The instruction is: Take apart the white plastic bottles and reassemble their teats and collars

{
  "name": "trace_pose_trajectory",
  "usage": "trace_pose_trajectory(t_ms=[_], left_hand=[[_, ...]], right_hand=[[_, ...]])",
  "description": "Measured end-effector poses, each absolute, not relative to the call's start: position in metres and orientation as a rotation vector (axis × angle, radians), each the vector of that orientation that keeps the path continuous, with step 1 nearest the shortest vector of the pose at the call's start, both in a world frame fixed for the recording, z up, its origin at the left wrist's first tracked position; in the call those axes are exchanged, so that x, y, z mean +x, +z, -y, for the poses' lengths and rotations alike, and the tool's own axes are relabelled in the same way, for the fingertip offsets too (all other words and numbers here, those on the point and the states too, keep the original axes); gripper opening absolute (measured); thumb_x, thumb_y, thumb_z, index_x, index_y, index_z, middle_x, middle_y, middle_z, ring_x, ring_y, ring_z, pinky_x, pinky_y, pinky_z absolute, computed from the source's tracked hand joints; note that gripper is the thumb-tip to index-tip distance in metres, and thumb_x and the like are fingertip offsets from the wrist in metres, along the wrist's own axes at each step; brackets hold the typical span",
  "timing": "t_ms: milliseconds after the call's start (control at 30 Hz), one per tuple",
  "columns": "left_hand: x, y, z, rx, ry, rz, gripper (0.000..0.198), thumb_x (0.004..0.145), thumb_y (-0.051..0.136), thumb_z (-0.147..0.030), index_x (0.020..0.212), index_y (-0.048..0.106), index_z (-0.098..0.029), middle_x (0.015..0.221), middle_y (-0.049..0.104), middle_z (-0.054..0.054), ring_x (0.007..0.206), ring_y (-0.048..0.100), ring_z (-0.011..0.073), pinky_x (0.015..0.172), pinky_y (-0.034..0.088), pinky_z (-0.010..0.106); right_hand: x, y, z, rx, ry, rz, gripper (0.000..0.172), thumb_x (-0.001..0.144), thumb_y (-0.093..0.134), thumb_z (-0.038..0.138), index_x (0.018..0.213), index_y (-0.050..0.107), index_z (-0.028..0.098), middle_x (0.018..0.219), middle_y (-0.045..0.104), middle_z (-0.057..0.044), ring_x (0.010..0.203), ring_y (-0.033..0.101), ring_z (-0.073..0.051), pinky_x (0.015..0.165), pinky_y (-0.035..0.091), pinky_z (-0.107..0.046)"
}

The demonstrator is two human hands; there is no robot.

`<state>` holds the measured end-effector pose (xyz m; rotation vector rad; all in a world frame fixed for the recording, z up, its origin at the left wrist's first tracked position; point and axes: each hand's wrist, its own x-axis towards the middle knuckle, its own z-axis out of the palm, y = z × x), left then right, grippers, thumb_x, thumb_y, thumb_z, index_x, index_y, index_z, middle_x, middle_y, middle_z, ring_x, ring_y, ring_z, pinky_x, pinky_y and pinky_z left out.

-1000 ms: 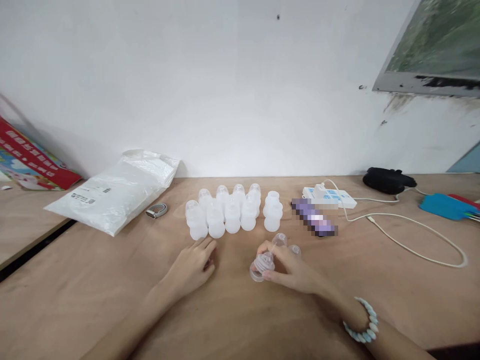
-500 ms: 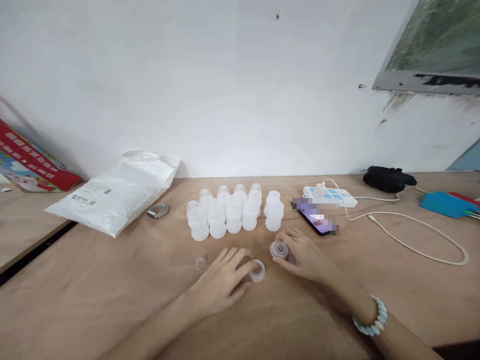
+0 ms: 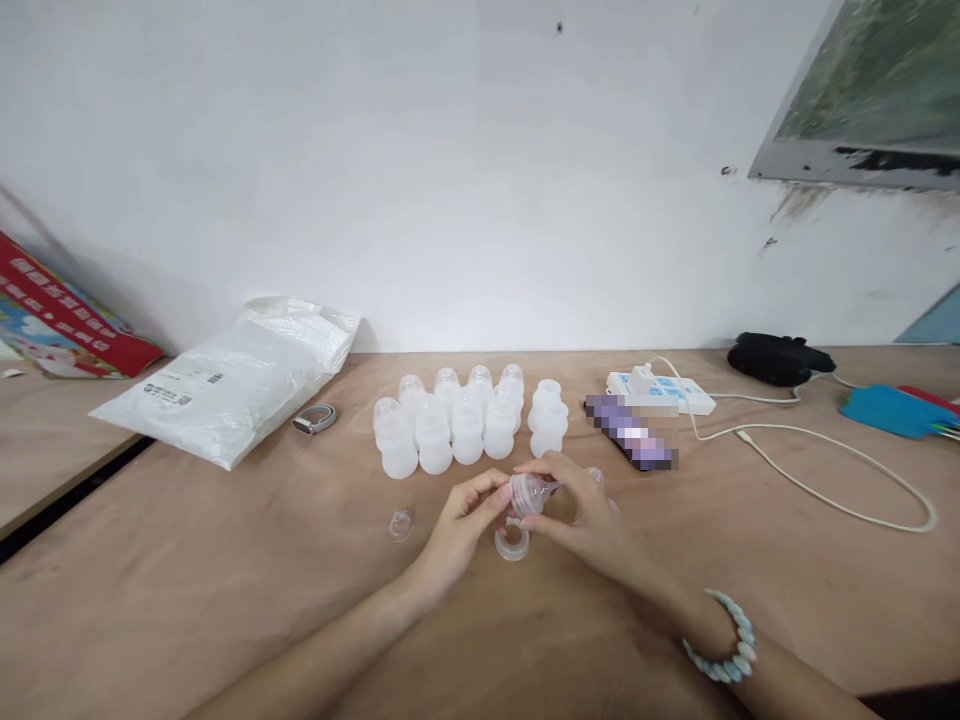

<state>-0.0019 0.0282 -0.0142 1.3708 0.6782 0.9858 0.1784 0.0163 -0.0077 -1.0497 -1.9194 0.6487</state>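
Note:
My left hand [image 3: 474, 512] pinches the threaded-looking rim of a clear baby bottle nipple [image 3: 529, 494], which lies sideways above the table. My right hand [image 3: 586, 508] has its fingers around the nipple's other end, where the tip points right. Just below it, a translucent ring [image 3: 511, 542] lies on the table. Left of my left hand is a small clear disc-like piece [image 3: 401, 525]. Behind my right hand another clear piece [image 3: 595, 475] is partly hidden. One white bottle [image 3: 548, 420] without a cap stands beyond my hands, beside several capped bottles [image 3: 468, 430].
On the left lie a white plastic bag [image 3: 232, 385] and a watch-like band [image 3: 314, 419]. To the right are a phone [image 3: 630, 432], a power strip [image 3: 697, 401] with a white cable [image 3: 847, 436], and a black case [image 3: 780, 358]. A white wall [image 3: 450, 180] rises behind the table.
My hands have come together. The right hand has brought the clear nipple left and up, and the left hand, earlier at the ring, now grips the nipple too. The ring stays on the table.

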Motion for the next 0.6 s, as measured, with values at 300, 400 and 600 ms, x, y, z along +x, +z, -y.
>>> trace_pose_trajectory(t_ms=[300,400,600], left_hand=[[-0.008,-0.014,-0.033,1.298,0.972,-0.773,0.030,0.078,0.075,-0.042,0.074,0.067,-0.014,0.065,0.062,-0.001,0.059,0.052,0.0104,0.059,0.043,0.022],[-0.011,-0.013,-0.037,1.309,0.943,-0.737,0.031,0.076,0.077,-0.043,0.074,0.068,-0.014,0.064,0.065,0.001,0.060,0.057,0.0121,0.063,0.047,0.024],[-0.014,-0.014,-0.037,1.350,0.880,-0.683,0.029,0.077,0.077,-0.041,0.087,0.073,-0.013,0.078,0.075,0.005,0.073,0.066,0.0161,0.072,0.052,0.027]], right_hand=[[0.184,-0.016,-0.017,-1.079,0.843,1.843,0.034,0.090,0.062,0.034,0.122,0.061,0.025,0.117,0.070,-0.007,0.106,0.066,-0.024,0.093,0.054,-0.043],[0.186,-0.013,-0.017,-1.054,0.993,1.768,0.026,0.093,0.056,0.032,0.117,0.062,0.024,0.116,0.072,-0.007,0.107,0.068,-0.023,0.090,0.058,-0.039],[0.186,-0.010,-0.016,-1.028,1.063,1.742,0.018,0.084,0.066,0.024,0.102,0.061,0.022,0.098,0.075,-0.005,0.093,0.072,-0.021,0.083,0.059,-0.035]])
